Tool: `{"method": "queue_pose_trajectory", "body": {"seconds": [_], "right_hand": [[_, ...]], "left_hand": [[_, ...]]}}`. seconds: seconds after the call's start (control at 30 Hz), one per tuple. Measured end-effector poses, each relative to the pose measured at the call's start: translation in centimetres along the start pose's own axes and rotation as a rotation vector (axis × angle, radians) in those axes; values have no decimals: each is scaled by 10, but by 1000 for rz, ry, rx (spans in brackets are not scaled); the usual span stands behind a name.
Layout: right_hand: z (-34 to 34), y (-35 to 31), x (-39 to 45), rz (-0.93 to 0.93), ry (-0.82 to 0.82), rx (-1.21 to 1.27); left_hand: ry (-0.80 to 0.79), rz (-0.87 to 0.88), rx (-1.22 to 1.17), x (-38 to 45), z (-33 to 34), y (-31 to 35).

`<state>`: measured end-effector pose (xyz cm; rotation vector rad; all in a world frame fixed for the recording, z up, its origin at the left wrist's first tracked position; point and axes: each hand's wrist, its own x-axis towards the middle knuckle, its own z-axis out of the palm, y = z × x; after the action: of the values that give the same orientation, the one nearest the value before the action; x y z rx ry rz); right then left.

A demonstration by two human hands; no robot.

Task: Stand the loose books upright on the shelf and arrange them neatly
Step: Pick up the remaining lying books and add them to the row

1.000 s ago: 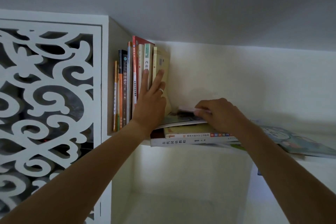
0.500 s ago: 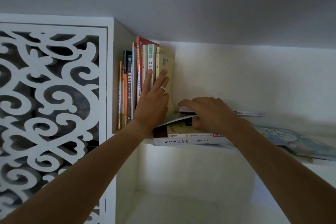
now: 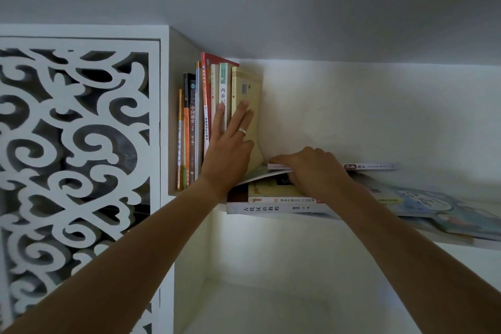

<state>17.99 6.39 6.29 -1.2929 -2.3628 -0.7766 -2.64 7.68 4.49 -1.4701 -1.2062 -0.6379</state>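
Several upright books [image 3: 206, 122] stand at the left end of the white shelf [image 3: 447, 243]. The outermost, a yellow book [image 3: 245, 89], is held up by my left hand [image 3: 230, 144], fingers straight and pressed flat against its cover. To its right lies a flat stack of books [image 3: 273, 202]. My right hand [image 3: 314, 171] grips the near edge of a thin pale book [image 3: 374, 166] on top of that stack, lifting it a little above a thin white-edged book. The fingertips are hidden under the cover.
More flat books with blue-green covers [image 3: 439, 209] lie further right on the shelf. A white carved lattice panel [image 3: 76, 157] closes off the left. The ceiling runs close above the book tops. An open compartment [image 3: 271, 293] lies below the shelf.
My right hand has slid left along the top of the flat stack and taken hold of the thin pale book's edge, which now shows lifted. My left hand has stayed pressed on the yellow book.
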Motion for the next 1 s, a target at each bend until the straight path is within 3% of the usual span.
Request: {"method": "queue_pose_trajectory", "body": {"seconds": [0.37,0.67,0.9,1.0], "right_hand": [[-11,37,-15,100,35,5],[-22,68,-41,229,-154,75],[-17,57,-40,413,-208,-140],[-22,64,-37,297,-393,-103]], "left_hand": [[-42,-31,1,6,0,5],[-69,26,93,0,6,4],[-48,6,62,-2,0,7],[-138,152,145,-1,1,11]]}}
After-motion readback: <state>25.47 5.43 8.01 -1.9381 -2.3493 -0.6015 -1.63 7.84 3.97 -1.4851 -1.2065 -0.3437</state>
